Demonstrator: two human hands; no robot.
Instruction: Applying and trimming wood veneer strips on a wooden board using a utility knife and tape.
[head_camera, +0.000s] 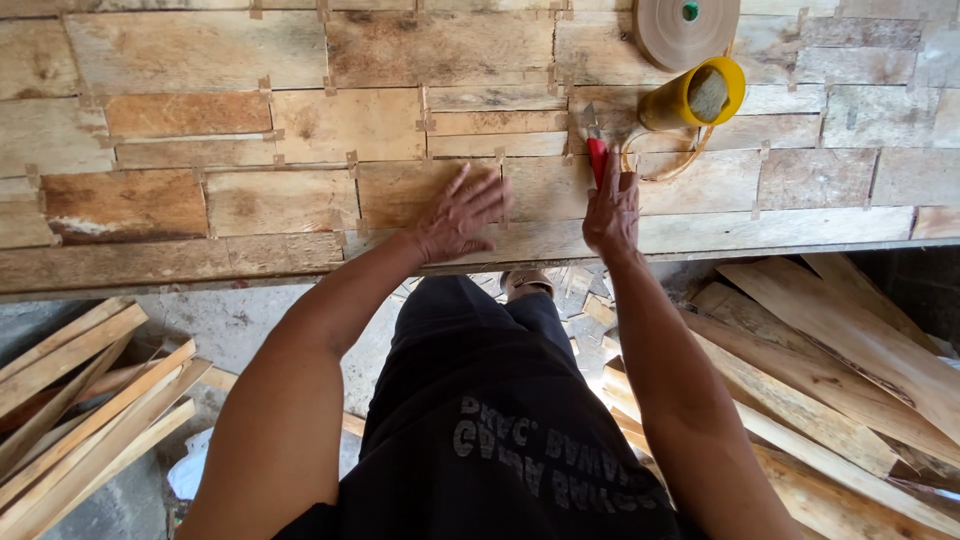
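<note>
Black shirt (500, 440) and both forearms are filling the bottom of my view, and past them I am leaning over the bench (200, 275). I am pressing my left hand (458, 218) flat, fingers spread and holding nothing, on a veneer piece (430, 190) near the bench's front edge. My right hand (612, 208) is closing around a red-handled tool (596, 152), whose tip is pointing away from me at a seam just beside the yellow pot (690, 100). I cannot tell what kind of tool it is. Small tape tabs (352, 160) are bridging the joints between the pieces, and a brown tape roll (685, 28) is lying at the far edge, behind the pot.

To do this well, I judge I should be keeping the flat palm weighting the sheet so the joint stays tight, and working the tool slowly along the seam, clear of my spread fingers. Loose wood strips (830, 380) are lying below the bench on both sides.
</note>
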